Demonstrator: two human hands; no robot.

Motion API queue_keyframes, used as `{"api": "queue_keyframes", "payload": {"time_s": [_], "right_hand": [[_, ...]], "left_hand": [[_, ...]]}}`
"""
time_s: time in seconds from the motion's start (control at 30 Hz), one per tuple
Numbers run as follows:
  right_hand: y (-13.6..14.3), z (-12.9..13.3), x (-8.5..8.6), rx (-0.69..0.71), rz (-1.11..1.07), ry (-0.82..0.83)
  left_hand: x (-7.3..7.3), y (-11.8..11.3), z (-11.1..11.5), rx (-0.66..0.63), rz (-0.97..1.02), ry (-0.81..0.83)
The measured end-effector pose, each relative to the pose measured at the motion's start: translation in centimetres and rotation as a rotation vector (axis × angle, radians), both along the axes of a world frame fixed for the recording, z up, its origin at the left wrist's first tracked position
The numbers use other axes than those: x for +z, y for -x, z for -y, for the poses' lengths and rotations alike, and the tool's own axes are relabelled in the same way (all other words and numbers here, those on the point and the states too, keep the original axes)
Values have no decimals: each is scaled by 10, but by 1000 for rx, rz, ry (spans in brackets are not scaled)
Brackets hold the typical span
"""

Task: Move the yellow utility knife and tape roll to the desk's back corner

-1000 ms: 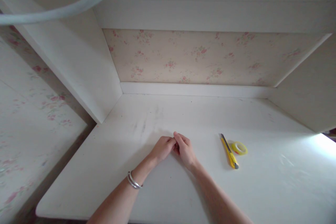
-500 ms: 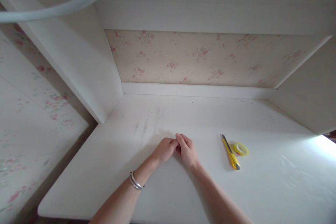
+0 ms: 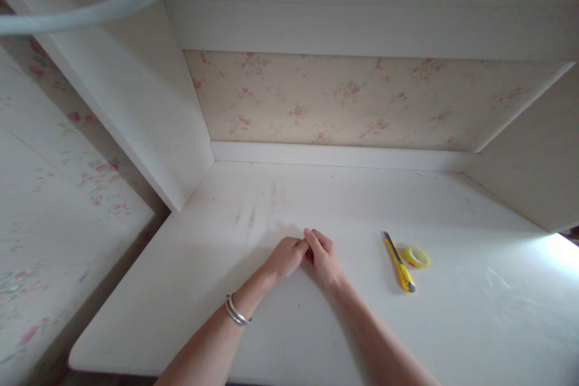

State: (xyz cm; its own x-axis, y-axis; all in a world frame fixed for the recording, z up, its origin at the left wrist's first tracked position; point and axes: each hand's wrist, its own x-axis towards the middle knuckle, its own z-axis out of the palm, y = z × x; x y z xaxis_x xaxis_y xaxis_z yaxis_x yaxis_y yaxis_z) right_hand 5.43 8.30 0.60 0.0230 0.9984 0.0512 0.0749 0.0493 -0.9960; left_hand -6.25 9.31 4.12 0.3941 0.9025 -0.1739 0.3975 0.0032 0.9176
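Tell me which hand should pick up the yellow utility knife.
Right. The right hand lies nearer the yellow utility knife with bare desk between; the left hand would have to cross over it.

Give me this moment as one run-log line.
left hand: fingertips meeting right hand, on desk | held item: cannot tell | utility knife, tape roll: right of hands, untouched

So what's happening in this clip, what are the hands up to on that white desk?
A person's left hand and right hand rest together on the white desk, fingertips meeting as if pinching something too small to make out. A silver bracelet sits on the left wrist. To the right, untouched, lie a yellow utility knife and a small roll of yellow tape beside it.
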Motion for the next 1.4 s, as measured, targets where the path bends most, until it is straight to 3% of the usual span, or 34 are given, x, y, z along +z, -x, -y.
{"api": "queue_keyframes", "payload": {"time_s": [0.7, 1.4], "right_hand": [[2, 0, 4, -1, -31, 27], [1, 0, 5, 16, -10, 31]], "left_hand": [[-4, 0, -1, 15, -16, -2], [2, 0, 1, -4, -21, 0]]}}
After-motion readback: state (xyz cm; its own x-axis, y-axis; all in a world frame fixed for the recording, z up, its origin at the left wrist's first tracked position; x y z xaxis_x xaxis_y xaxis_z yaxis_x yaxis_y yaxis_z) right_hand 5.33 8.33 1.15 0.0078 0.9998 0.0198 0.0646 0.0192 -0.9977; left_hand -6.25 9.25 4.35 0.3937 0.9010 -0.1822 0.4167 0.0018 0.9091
